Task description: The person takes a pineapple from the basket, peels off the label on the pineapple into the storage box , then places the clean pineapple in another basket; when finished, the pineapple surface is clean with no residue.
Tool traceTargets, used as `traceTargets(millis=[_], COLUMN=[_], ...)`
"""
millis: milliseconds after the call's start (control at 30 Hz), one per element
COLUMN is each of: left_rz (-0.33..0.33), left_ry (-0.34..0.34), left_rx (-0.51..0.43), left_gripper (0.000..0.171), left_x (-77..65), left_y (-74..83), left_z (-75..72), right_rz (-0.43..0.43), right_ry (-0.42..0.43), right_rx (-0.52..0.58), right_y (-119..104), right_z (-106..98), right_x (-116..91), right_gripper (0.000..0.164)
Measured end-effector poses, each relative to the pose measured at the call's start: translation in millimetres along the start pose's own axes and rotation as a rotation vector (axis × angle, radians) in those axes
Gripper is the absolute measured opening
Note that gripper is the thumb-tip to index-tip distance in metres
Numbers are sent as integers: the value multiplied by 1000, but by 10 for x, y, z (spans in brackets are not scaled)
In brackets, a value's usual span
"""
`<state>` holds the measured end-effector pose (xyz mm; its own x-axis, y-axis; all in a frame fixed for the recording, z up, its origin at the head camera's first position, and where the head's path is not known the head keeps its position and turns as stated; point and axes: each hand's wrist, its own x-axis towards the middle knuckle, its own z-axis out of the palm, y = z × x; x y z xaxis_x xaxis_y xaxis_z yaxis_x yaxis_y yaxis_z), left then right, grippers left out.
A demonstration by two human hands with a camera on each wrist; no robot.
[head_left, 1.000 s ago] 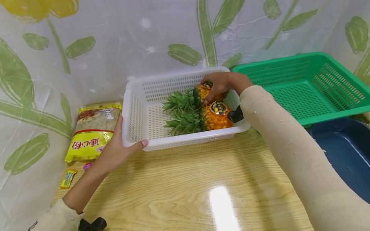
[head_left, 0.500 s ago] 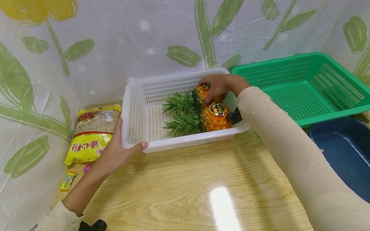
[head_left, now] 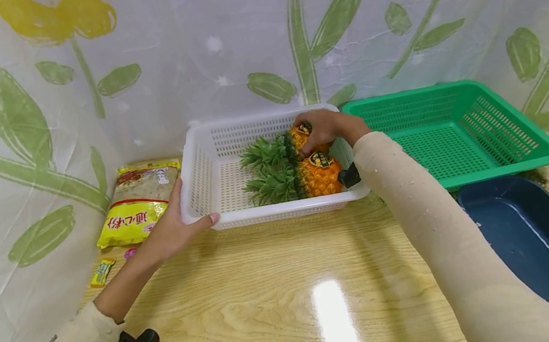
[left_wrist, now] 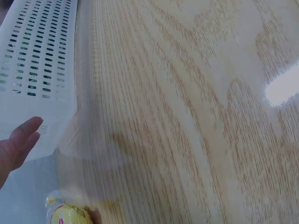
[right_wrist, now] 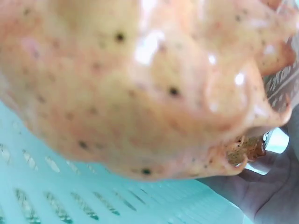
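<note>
Two pineapples lie on their sides in a white slotted basket (head_left: pixel 233 187), leafy crowns to the left. My right hand (head_left: pixel 326 127) reaches over the basket's right end and grips the far pineapple (head_left: pixel 303 142), thumb on its near side. Directly in front lies the near pineapple (head_left: pixel 318 179), with a round black label. Blurred orange pineapple skin (right_wrist: pixel 117 102) fills much of the right wrist view. My left hand (head_left: pixel 171 229) holds the basket's near left corner, thumb along the front rim. In the left wrist view, the fingers (left_wrist: pixel 25 135) show beside the basket wall.
Left of the basket lies a yellow food packet (head_left: pixel 140 199), with a small yellow wrapped piece (head_left: pixel 102 273) in front. A green basket (head_left: pixel 446 151) stands at the right, and a dark blue tub (head_left: pixel 543 247) sits before it, beside the right forearm.
Both hands keep their places on the basket and the far pineapple. The near pineapple's label has turned slightly. The whole scene sits a little lower in the head view.
</note>
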<state>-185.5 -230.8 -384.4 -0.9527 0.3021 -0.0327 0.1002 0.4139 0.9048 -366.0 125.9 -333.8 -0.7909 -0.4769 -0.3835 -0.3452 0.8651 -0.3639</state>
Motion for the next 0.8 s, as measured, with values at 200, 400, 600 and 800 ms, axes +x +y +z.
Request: traceTargets(millis=[200,400,600,800], left_rz=[6,3,13,-5], left_ry=[-2,-2,0,12], left_rx=[-5,5,-6,-6], left_gripper=[105,106,105,106], left_x=[17,22,8,-7], left_y=[-11,-20,-3,15], left_z=[2,2,5,0], right_rz=[0,-7,-22,-37], right_ry=[31,51,77,110], right_rx=[-7,3,24,9], right_y=[0,7,2,-22], right_z=[-19,-54,-101,-181], right_x=[-10,-37,-90,-139], right_gripper=[81,80,83,86])
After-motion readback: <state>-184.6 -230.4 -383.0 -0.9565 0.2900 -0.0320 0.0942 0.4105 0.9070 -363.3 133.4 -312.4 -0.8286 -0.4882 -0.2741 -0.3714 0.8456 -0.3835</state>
